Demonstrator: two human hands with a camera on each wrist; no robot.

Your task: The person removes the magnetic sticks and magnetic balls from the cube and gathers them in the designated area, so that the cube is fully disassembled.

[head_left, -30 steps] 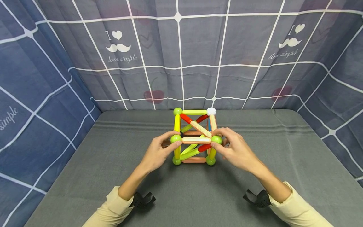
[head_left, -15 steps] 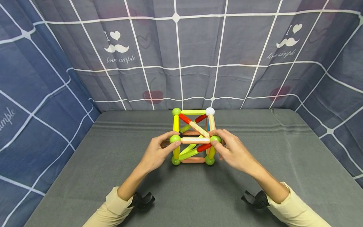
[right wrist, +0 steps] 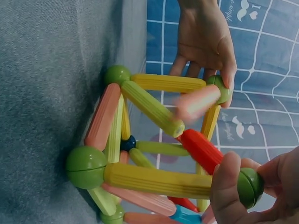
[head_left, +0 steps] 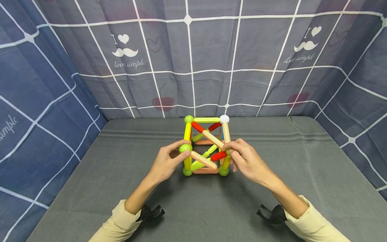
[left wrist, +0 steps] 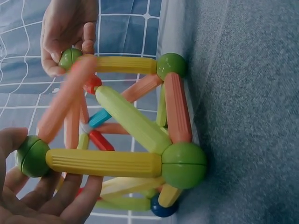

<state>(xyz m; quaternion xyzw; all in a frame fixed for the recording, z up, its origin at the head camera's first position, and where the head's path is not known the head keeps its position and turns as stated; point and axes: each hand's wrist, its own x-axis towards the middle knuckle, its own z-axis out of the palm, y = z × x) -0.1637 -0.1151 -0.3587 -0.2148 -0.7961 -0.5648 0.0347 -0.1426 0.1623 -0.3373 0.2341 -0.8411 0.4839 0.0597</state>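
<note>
A box-shaped frame of magnetic rods and balls stands on the grey cloth. My left hand (head_left: 165, 164) pinches the green ball (head_left: 185, 148) at its upper front left corner. At the opposite front corner, my right hand (head_left: 250, 165) pinches another green ball (right wrist: 250, 186), mostly covered by fingers in the head view. A peach rod (head_left: 204, 160) hangs slanting from the left ball, its right end free and blurred in the wrist views. Behind it, a red rod (right wrist: 202, 150) and a lime rod (right wrist: 152, 107) form a diagonal with a slight bend where they meet.
A white ball (head_left: 224, 119) tops the back right corner. Yellow rods (left wrist: 103, 162) form the front uprights, on green balls (left wrist: 183, 165) resting on the grey cloth (head_left: 121, 188). A checked curtain (head_left: 211, 43) encloses the back and sides.
The peach rod, level between the two upper front balls before, has come off the right ball and swung downward. My right fingers have shifted slightly around their ball; the left hand stays nearly still.
</note>
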